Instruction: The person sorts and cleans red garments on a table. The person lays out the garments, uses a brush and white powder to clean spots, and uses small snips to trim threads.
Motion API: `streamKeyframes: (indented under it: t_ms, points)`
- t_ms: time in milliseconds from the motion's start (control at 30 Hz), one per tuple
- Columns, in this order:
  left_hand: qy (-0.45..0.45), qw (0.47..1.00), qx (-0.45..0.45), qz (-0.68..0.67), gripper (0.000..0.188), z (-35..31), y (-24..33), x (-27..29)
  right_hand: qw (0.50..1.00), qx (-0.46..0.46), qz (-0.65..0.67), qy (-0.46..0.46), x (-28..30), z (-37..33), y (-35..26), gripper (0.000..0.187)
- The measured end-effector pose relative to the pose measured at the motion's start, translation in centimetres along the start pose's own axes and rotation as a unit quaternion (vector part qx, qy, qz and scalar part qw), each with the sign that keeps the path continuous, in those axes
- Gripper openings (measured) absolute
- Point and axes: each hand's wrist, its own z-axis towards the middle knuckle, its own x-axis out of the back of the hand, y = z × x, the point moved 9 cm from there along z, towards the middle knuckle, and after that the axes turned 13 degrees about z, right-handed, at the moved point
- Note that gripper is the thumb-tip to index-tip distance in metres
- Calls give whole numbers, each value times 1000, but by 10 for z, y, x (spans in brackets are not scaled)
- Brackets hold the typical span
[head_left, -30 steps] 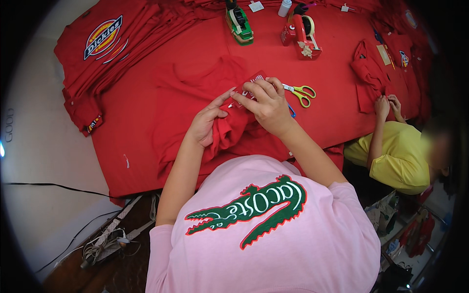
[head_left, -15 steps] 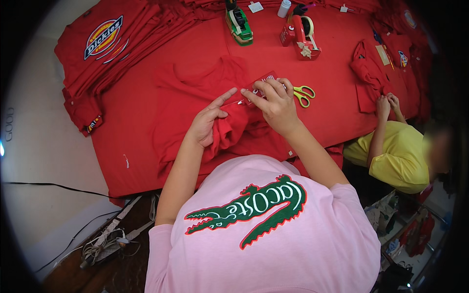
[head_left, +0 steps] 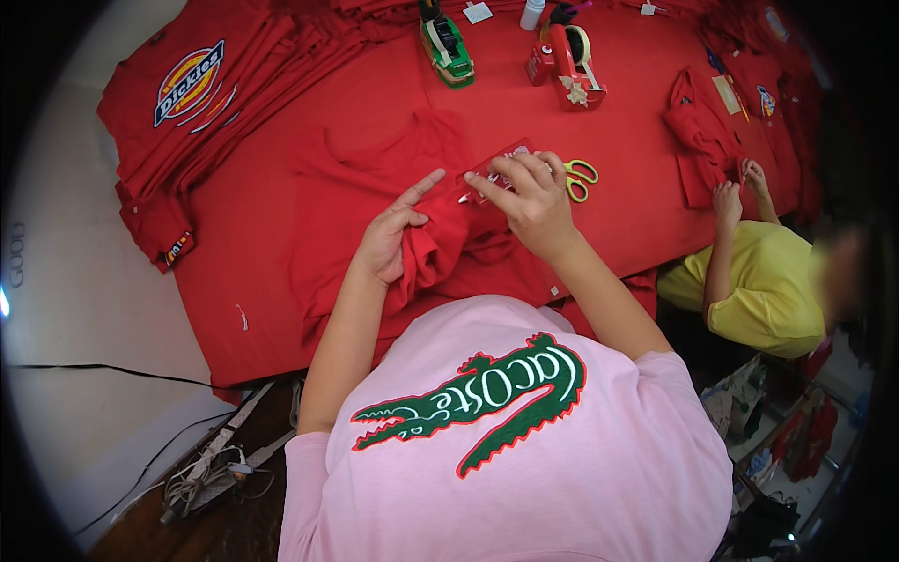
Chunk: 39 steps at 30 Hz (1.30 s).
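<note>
A red T-shirt [head_left: 351,201] lies spread on the red-covered table, its front part bunched up around my left hand [head_left: 386,245]. That hand grips the bunched cloth, with the index finger stretched out above it. Gripped in my right hand [head_left: 536,206] is a small flat red can [head_left: 511,153] with white print, tilted so its white spout points down to the left at the cloth. The spout is close to my left fingertip; I cannot tell whether it touches the shirt. Yellow-green scissors [head_left: 571,179] lie just right of my right hand.
A green tape dispenser [head_left: 452,67], a red tape dispenser [head_left: 566,73], another red can [head_left: 540,62] and a white bottle [head_left: 532,14] stand farther back. Stacked red shirts [head_left: 257,98] fill the far left. A co-worker in yellow [head_left: 763,290] handles red cloth at right. Cables [head_left: 211,478] hang lower left.
The whole view has shifted slightly. My left hand still grips the shirt, and my right hand keeps the can over it in nearly the same place. The co-worker's hands have moved slightly apart.
</note>
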Motion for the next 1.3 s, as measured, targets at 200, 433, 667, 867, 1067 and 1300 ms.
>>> streamKeyframes:
  t_ms: [200,433,667,867,1067,1300]
  points:
    - [4,1000,-3,-12,76,1,3,-5,1000,1,-1,5,0,-5,3,33]
    - [8,1000,-5,-15,77,1,1,1,1000,-1,6,-9,3,-11,5,34]
    - [2,999,-16,-33,79,2,2,-1,999,-29,-13,22,7,-11,21,34]
    - [6,999,-24,-26,78,2,3,0,1000,-8,13,-8,3,-11,13,36]
    - [14,1000,-20,-16,78,3,2,3,1000,21,10,-4,-2,0,5,35]
    - [6,999,-21,-25,79,7,4,2,1000,-3,2,4,0,-11,17,35]
